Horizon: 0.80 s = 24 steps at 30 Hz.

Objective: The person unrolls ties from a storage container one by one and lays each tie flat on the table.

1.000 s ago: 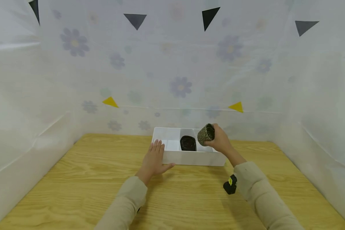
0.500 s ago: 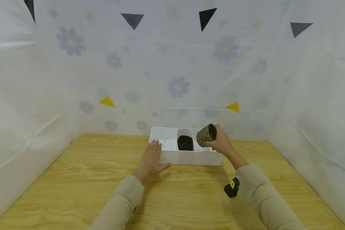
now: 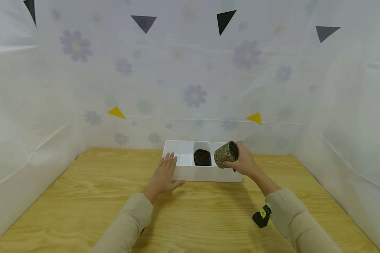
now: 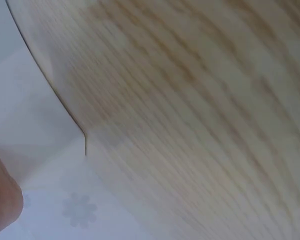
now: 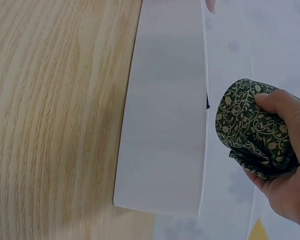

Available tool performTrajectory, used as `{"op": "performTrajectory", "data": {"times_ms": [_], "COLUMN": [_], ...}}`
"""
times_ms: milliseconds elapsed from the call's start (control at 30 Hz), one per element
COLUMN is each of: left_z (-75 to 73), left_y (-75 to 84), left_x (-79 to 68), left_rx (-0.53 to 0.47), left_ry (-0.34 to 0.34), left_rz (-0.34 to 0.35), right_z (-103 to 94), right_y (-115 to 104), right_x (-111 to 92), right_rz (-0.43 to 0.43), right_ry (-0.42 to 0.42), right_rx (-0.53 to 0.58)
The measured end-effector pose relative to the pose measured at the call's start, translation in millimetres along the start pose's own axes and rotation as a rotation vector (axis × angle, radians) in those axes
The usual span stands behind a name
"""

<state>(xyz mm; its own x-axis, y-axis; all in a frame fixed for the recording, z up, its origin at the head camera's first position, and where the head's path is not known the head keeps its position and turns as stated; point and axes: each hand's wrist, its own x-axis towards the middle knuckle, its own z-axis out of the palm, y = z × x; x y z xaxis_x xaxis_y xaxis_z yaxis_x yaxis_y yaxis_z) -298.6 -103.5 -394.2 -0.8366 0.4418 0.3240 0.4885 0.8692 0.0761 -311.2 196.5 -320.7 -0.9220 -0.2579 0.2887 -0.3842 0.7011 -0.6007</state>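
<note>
A white divided box (image 3: pixel 207 174) stands on the wooden table. My left hand (image 3: pixel 164 176) lies over its left front edge, fingers straight and thumb spread to the side. My right hand (image 3: pixel 246 162) grips a rolled-up cloth (image 3: pixel 223 155), tilted above the box's right section. In the right wrist view the rolled cloth (image 5: pixel 242 117) is dark green with a cream vine pattern, its loose end hanging below; thumb and fingers wrap it. A dark roll (image 3: pixel 202 158) sits in the middle compartment. Only a bit of my left hand (image 4: pixel 4 197) shows in the left wrist view.
The wooden table (image 3: pixel 196 218) runs up to a flower-printed white curtain (image 3: pixel 164 77) behind the box. More white sheeting (image 3: pixel 351 116) closes in both sides. A small black device (image 3: pixel 262 216) is attached beneath my right sleeve.
My right hand with the rolled cloth has come slightly lower and nearer to me, toward the box's right end. My left hand stays at the box. The head view has shifted a little.
</note>
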Motion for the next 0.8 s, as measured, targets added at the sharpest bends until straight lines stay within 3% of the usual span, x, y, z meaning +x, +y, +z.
{"op": "performTrajectory", "data": {"times_ms": [133, 367, 567, 800], "left_z": [-3.0, -7.5, -13.0, -17.8], "left_y": [-1.7, -2.9, -2.2, -0.2], "left_x": [-1.4, -1.7, -5.6, -8.6], "left_rx": [-0.015, 0.024, 0.043, 0.058], "left_ry": [-0.012, -0.061, 0.007, 0.104], "left_rz": [0.017, -0.013, 0.016, 0.117], "right_z": [1.8, 2.7, 2.5, 7.4], "right_y": [-3, -4, -8, -12], "right_x": [-5, -11, -16, -17], "right_rz": [-0.010, -0.043, -0.053, -0.018], "right_ry": [-0.014, -0.044, -0.109, -0.220], "right_rx": [-0.004, 0.017, 0.006, 0.036]}}
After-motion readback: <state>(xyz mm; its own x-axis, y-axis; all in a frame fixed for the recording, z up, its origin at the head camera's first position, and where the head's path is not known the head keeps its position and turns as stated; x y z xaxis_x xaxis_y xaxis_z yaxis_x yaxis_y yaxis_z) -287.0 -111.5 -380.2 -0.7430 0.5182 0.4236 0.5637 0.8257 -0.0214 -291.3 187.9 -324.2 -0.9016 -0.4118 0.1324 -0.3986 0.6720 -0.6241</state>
